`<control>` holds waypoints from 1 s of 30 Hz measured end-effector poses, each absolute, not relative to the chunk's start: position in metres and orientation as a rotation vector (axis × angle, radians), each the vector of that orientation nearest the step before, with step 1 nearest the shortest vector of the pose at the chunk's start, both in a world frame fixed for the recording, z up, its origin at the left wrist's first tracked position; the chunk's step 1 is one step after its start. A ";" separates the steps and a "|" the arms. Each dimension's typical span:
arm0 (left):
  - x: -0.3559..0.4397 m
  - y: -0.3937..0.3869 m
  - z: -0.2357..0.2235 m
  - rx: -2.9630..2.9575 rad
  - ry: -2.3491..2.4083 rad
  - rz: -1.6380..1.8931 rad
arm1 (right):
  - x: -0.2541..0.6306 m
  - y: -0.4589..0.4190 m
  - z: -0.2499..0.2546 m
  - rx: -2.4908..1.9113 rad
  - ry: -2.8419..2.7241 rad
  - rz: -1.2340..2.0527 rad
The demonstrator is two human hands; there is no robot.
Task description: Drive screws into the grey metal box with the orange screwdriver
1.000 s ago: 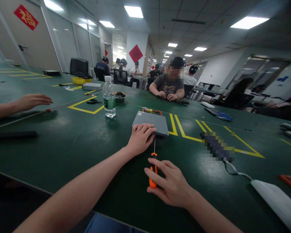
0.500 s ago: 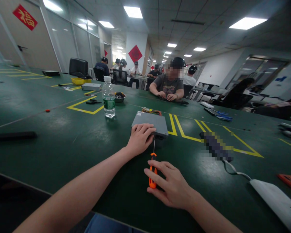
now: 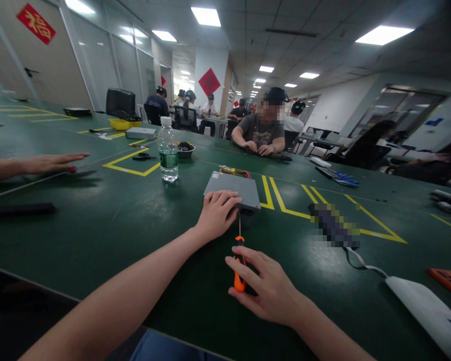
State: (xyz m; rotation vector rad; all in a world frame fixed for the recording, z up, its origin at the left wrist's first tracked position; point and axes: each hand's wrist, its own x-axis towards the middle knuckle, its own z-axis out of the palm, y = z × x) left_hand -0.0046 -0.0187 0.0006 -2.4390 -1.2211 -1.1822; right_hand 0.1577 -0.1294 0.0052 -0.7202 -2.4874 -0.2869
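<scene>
A grey computer power supply [image 3: 244, 186] lies on the green table, with coloured wires [image 3: 233, 172] bunched at its far side. My left hand [image 3: 220, 210] grips its near left part, fingers across the top and thumb at the front edge. An orange-and-black screwdriver [image 3: 239, 281] points away from me, its shaft reaching the unit's near face. My right hand [image 3: 263, 283] holds the handle loosely between thumb and fingers. Where the tip meets the casing is too small to make out.
A water bottle [image 3: 168, 155] stands left, before a metal bowl [image 3: 186, 149]. Another person's hand [image 3: 52, 163] is over the table at far left. A black bar [image 3: 18, 209] lies below it. At right are a white power bank-like slab [image 3: 423, 311] and an orange object [image 3: 449, 282].
Another person's hand has come in from the left, over the small red object. My right hand and the screwdriver handle have shifted slightly right; my left hand stays on the power supply.
</scene>
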 end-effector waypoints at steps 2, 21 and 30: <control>-0.005 -0.018 0.000 -2.439 -1.218 -1.183 | 0.158 -0.128 0.005 -0.691 -2.445 -0.320; -0.006 -0.019 0.001 -2.456 -1.203 -1.177 | 0.180 -0.130 0.011 -0.644 -2.206 -0.375; -0.006 -0.018 0.001 -2.462 -1.210 -1.182 | 0.182 -0.131 0.012 -0.671 -2.217 -0.485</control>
